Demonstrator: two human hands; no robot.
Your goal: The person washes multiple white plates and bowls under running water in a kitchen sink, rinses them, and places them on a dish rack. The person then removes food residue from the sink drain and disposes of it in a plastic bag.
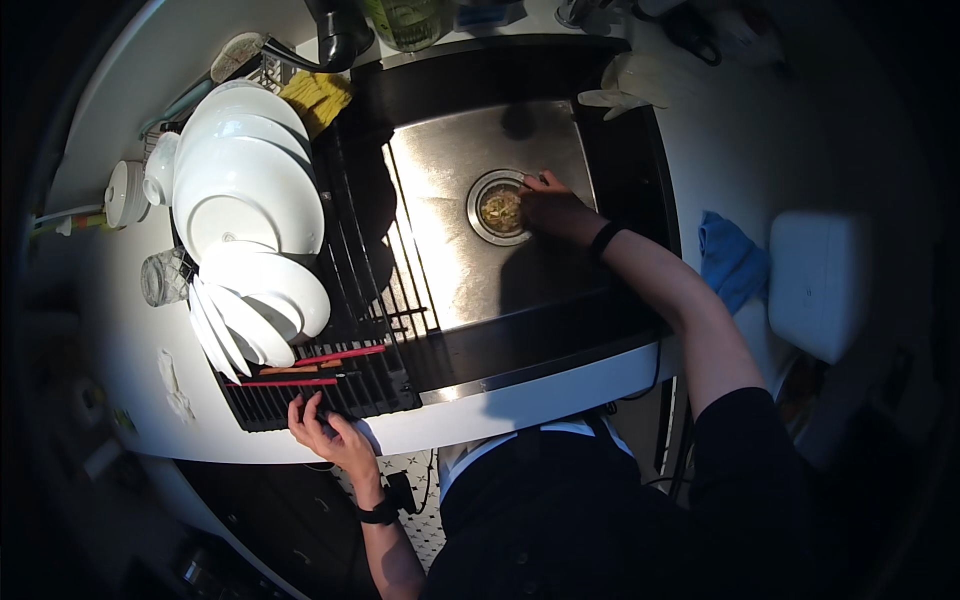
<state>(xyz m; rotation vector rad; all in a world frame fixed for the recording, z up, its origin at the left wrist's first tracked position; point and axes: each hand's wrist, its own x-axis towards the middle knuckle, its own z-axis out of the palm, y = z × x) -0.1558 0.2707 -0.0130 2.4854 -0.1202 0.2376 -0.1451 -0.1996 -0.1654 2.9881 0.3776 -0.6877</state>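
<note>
My right hand [553, 207] reaches down into the stainless steel sink [457, 277], its fingers at the right rim of the round drain strainer [501, 211]. Food scraps lie in the strainer. Whether the fingers pinch the rim cannot be told. My left hand [326, 435] rests with spread, slightly bent fingers at the front edge of the black dish rack [255, 418], holding nothing that shows. White plates and bowls [262, 180] stand in the rack, with red chopsticks [341, 355] lying near its front.
A yellow cloth [319, 97] lies behind the rack, near the black faucet [341, 49]. A glass [165, 277] stands left of the rack. Pale rubber gloves [616, 99] lie over the sink's back right corner. To the right are a blue cloth [729, 259] and a white container [816, 285].
</note>
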